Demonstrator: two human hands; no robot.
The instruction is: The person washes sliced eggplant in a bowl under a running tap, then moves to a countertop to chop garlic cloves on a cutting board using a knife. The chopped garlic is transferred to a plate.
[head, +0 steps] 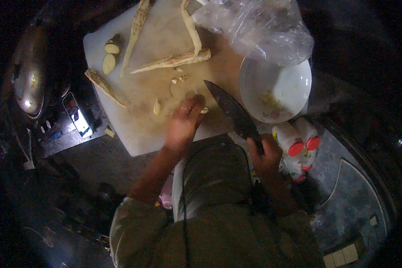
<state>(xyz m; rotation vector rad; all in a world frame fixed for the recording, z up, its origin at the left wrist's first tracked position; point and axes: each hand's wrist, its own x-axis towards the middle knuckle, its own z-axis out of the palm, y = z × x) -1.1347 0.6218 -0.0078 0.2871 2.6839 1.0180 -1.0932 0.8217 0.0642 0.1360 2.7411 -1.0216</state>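
My right hand [266, 154] grips the handle of a large, dark-bladed kitchen knife [232, 109]. Its blade slants up and left over the right side of a white cutting board [117, 129], tip near the board's middle. On the board, my left hand [184, 122], with a ring on one finger, has its fingers bent downward. A pale clove-like piece [204, 110] shows beside its fingertips; what lies under them is hidden. Left of this hand is another pale clove [157, 107], apparently garlic. Small pale bits [178, 79] lie above the hand.
Long, partly peeled roots [172, 62] and two cut root pieces [109, 63] lie on the board. A clear plastic bag [258, 30] overhangs a white bowl [288, 87] containing scraps. Red-capped containers [293, 137] stand below right. A lit phone-like device [79, 119] lies left, near a metal vessel [30, 80].
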